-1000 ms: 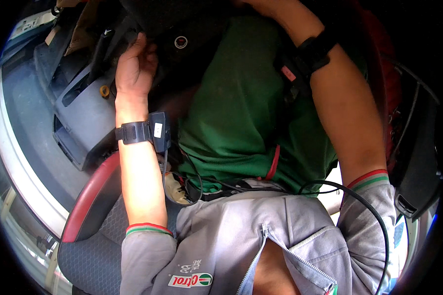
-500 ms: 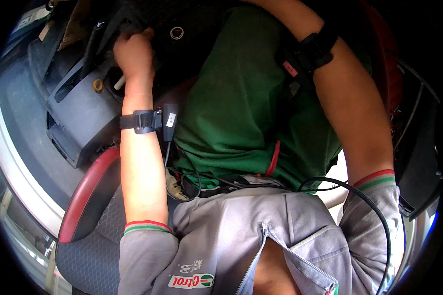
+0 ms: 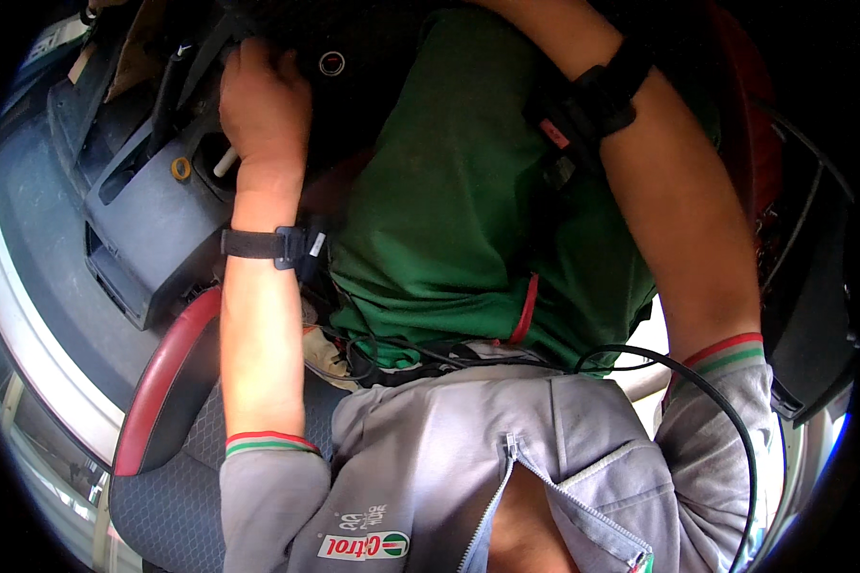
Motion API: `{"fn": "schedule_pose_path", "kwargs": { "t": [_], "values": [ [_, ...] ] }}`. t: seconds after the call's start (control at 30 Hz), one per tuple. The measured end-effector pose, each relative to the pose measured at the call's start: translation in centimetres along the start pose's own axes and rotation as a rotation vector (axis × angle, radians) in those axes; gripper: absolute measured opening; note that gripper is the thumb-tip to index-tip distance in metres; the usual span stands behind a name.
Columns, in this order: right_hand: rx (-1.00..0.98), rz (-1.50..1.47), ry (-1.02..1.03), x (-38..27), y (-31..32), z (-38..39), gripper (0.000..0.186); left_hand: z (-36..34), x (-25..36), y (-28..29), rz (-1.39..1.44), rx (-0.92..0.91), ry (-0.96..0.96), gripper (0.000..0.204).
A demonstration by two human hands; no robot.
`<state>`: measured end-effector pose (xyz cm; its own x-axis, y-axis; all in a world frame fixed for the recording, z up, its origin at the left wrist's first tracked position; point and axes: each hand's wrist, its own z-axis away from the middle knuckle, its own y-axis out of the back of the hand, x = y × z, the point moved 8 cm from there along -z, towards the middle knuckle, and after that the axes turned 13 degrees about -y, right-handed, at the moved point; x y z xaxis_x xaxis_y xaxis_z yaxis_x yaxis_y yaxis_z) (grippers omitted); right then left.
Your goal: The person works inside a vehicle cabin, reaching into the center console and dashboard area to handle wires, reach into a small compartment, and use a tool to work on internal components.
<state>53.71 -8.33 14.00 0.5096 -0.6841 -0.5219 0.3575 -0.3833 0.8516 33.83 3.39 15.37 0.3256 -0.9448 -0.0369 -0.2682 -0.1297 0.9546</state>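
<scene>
My left hand [image 3: 266,110] reaches forward over a dark console area, its back turned up. Its fingers bend downward and their tips are hidden, so what they grip cannot be made out. Close to the wrist, a short pale rod [image 3: 225,161] sticks up beside a yellow ring [image 3: 181,168] on grey plastic trim [image 3: 153,215]. Right of the hand lies a small round fitting [image 3: 332,64] with a bright rim. My right forearm [image 3: 678,210] stretches up past the top edge, and the right hand is out of view.
A dark lever [image 3: 167,100] rises left of my left hand. The red-edged seat [image 3: 167,382] lies at lower left, near a white door sill [image 3: 53,358]. Green cloth [image 3: 478,181] fills the middle. A black cable [image 3: 721,406] loops across my right side.
My left hand and forearm have shifted slightly, and the wrist has turned, showing more of the back of the hand. The head view has moved a little. My right forearm stays nearly the same.
</scene>
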Motion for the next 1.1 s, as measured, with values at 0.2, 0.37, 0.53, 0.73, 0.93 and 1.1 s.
{"fn": "schedule_pose_path", "kwargs": {
  "t": [0.2, 0.37, 0.53, 0.73, 0.93, 1.1],
  "values": [
    [-0.107, 0.041, -0.104, 0.0, 1.0, 0.7, 0.042, -0.6, 2.6, 0.2, -0.108, -0.004, -0.42, 0.01],
    [-0.15, 0.03, -0.164, 1.4, -0.3, -0.3, 0.043, -2.1, 3.5, -0.5, -0.061, -0.123, -0.437, 0.014],
    [-0.185, -0.123, -0.155, 2.9, -0.6, -0.9, 0.046, -3.8, 4.6, -1.7, -0.029, -0.211, -0.45, 0.021],
    [-0.186, -0.342, -0.206, 3.6, -1.5, -1.4, 0.037, -5.2, 5.2, -2.7, -0.051, -0.292, -0.397, 0.018],
    [-0.181, -0.482, -0.423, 4.8, -1.5, -1.6, 0.029, -6.5, 5.9, -3.5, -0.095, -0.402, -0.344, 0.018],
    [-0.317, -0.662, -0.534, 4.7, -1.2, -0.9, 0.027, -6.2, 7.3, -2.4, -0.137, -0.389, -0.389, 0.039]
  ]
}}
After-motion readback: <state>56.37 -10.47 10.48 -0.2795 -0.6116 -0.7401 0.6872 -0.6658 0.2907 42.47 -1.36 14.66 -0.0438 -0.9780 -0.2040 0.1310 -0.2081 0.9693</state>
